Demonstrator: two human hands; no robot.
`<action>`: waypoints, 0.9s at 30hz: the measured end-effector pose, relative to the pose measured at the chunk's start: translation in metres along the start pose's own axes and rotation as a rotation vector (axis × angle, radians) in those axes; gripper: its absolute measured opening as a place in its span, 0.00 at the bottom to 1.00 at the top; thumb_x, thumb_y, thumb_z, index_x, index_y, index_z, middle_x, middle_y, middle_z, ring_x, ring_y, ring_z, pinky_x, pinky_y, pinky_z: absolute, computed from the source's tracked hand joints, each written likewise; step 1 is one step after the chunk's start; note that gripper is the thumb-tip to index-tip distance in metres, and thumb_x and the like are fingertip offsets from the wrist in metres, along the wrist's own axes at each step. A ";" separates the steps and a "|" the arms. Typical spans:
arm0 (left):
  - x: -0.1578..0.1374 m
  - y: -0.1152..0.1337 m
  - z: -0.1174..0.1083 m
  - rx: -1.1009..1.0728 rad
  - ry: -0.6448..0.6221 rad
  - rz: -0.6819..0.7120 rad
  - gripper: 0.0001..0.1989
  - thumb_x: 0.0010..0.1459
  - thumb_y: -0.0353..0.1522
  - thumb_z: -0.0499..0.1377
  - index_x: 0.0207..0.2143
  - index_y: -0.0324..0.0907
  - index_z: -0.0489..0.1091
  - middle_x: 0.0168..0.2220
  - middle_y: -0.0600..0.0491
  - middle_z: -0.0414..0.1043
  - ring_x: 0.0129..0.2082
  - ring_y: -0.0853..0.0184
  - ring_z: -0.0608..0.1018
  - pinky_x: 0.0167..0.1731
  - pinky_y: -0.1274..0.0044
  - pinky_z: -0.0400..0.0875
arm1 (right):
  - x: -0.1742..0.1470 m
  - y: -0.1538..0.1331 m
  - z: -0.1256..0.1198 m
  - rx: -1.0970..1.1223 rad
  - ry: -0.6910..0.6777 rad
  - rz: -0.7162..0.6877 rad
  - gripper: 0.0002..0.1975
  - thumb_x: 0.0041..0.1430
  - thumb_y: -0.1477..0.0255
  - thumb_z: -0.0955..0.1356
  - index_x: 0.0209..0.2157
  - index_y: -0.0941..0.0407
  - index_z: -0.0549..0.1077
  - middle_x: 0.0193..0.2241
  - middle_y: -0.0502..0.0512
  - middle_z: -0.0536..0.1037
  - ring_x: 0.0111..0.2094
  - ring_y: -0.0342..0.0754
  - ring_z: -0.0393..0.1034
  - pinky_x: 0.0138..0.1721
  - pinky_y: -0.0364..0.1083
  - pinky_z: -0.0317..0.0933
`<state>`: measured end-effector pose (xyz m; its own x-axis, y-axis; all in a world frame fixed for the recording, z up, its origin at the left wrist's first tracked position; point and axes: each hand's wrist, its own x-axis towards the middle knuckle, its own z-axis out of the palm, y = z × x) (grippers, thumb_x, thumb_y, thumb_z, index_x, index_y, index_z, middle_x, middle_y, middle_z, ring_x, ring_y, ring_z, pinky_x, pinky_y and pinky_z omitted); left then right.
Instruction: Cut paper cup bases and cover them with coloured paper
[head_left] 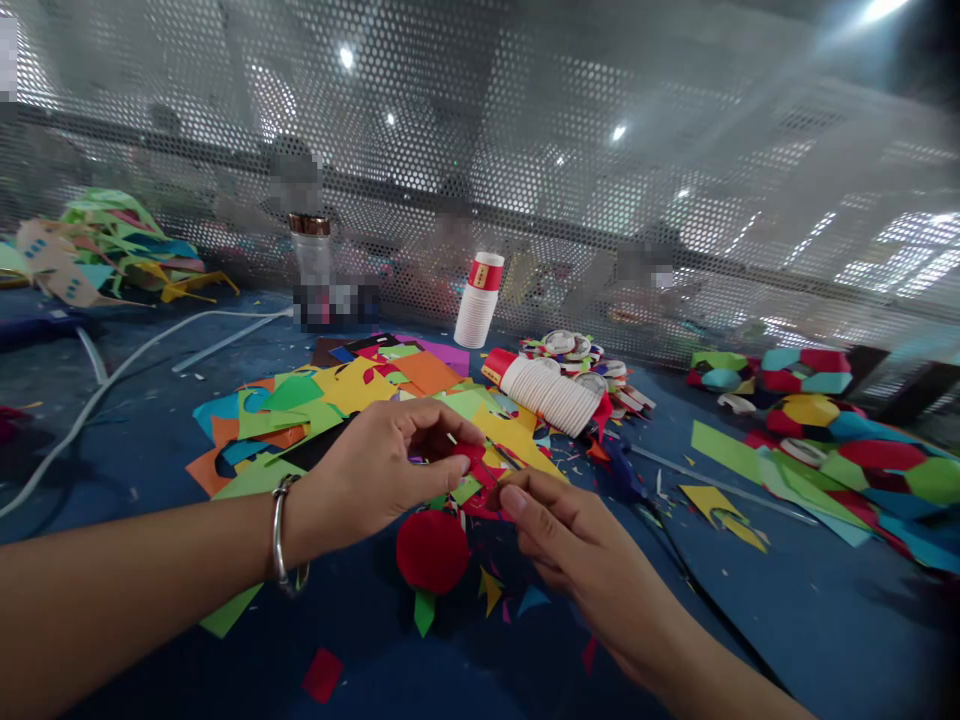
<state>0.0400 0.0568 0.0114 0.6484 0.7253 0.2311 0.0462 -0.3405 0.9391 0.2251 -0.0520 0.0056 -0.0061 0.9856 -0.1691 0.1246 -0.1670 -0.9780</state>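
Note:
My left hand (pixel 382 470), with a bangle on its wrist, pinches a small red paper piece (pixel 472 455) between thumb and fingers. Close by on the right, my right hand (pixel 555 530) is closed with thumb and forefinger pressed together at the red paper's edge; what sits in that pinch is too small to make out. Below the hands lies a round red paper shape (pixel 433 552) with a green paper leaf (pixel 424 612) under it. Behind them spreads a heap of coloured paper sheets and offcuts (pixel 352 390).
A stack of paper cups (pixel 551 395) lies on its side; another cup stack (pixel 478 305) stands behind. A glue gun (pixel 626 470) with a black cord is at right. Paper-covered pieces (pixel 885 460) sit far right. A clear bottle (pixel 311 255) stands near the perforated screen (pixel 525 150).

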 end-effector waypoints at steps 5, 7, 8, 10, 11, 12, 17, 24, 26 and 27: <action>-0.002 0.000 0.002 0.012 -0.028 0.020 0.09 0.56 0.30 0.62 0.41 0.43 0.75 0.38 0.53 0.77 0.35 0.69 0.77 0.37 0.76 0.73 | -0.001 0.000 0.000 0.014 -0.021 0.016 0.18 0.65 0.53 0.68 0.35 0.56 0.69 0.20 0.40 0.49 0.20 0.37 0.38 0.18 0.40 0.34; -0.003 0.001 0.003 0.041 -0.023 0.037 0.09 0.56 0.29 0.62 0.41 0.42 0.75 0.38 0.53 0.77 0.35 0.69 0.77 0.37 0.76 0.73 | 0.000 0.000 0.000 0.041 -0.027 0.017 0.18 0.65 0.54 0.68 0.34 0.56 0.69 0.20 0.40 0.49 0.20 0.37 0.38 0.18 0.40 0.34; -0.003 0.002 0.003 0.058 -0.021 0.049 0.08 0.56 0.29 0.61 0.40 0.42 0.75 0.37 0.53 0.77 0.35 0.69 0.77 0.37 0.76 0.73 | 0.001 0.000 0.001 0.058 -0.029 0.018 0.18 0.65 0.54 0.68 0.33 0.55 0.68 0.20 0.40 0.49 0.20 0.37 0.37 0.18 0.40 0.34; -0.003 0.004 0.004 0.086 -0.017 0.069 0.08 0.56 0.29 0.61 0.40 0.41 0.76 0.36 0.53 0.78 0.34 0.69 0.76 0.36 0.76 0.73 | 0.002 0.000 0.001 0.089 -0.032 0.017 0.18 0.65 0.55 0.68 0.32 0.55 0.67 0.20 0.40 0.49 0.19 0.37 0.36 0.18 0.40 0.33; -0.003 0.005 0.005 0.092 -0.016 0.078 0.08 0.56 0.29 0.61 0.39 0.41 0.76 0.36 0.53 0.78 0.33 0.69 0.76 0.36 0.76 0.73 | 0.002 0.000 0.001 0.099 -0.030 0.015 0.18 0.65 0.55 0.68 0.32 0.55 0.66 0.20 0.40 0.49 0.19 0.37 0.36 0.18 0.40 0.33; -0.003 0.005 0.005 0.094 -0.012 0.087 0.08 0.56 0.29 0.61 0.39 0.41 0.76 0.36 0.53 0.78 0.33 0.70 0.77 0.36 0.77 0.73 | 0.003 0.000 0.000 0.104 -0.029 0.014 0.18 0.65 0.55 0.68 0.32 0.55 0.66 0.19 0.40 0.48 0.19 0.37 0.36 0.18 0.40 0.33; -0.004 0.005 0.007 0.098 -0.005 0.105 0.09 0.56 0.27 0.61 0.40 0.41 0.76 0.38 0.53 0.78 0.35 0.70 0.78 0.37 0.77 0.74 | 0.001 0.000 0.000 0.116 -0.040 0.018 0.18 0.64 0.55 0.68 0.32 0.55 0.67 0.20 0.39 0.48 0.19 0.37 0.36 0.17 0.40 0.32; -0.004 0.004 0.009 0.080 -0.017 0.109 0.09 0.56 0.27 0.61 0.40 0.41 0.77 0.38 0.53 0.78 0.35 0.70 0.78 0.37 0.77 0.75 | 0.000 -0.002 0.001 0.084 -0.033 0.026 0.19 0.65 0.54 0.68 0.31 0.55 0.66 0.20 0.39 0.48 0.19 0.37 0.36 0.18 0.40 0.33; -0.003 0.005 0.009 0.064 -0.027 0.110 0.08 0.56 0.27 0.61 0.40 0.41 0.76 0.38 0.53 0.77 0.35 0.70 0.78 0.37 0.78 0.74 | 0.000 -0.001 0.001 0.086 -0.033 0.030 0.19 0.65 0.55 0.68 0.31 0.55 0.66 0.19 0.39 0.48 0.19 0.37 0.36 0.18 0.40 0.33; -0.003 0.005 0.010 0.060 -0.031 0.109 0.09 0.56 0.27 0.61 0.40 0.41 0.76 0.38 0.53 0.77 0.35 0.70 0.78 0.37 0.78 0.74 | 0.000 0.000 0.000 0.088 -0.033 0.030 0.19 0.65 0.55 0.68 0.31 0.55 0.65 0.19 0.39 0.48 0.19 0.37 0.36 0.18 0.41 0.33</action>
<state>0.0454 0.0471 0.0128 0.6754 0.6634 0.3222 0.0186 -0.4520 0.8918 0.2248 -0.0523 0.0060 -0.0366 0.9789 -0.2009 0.0375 -0.1995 -0.9792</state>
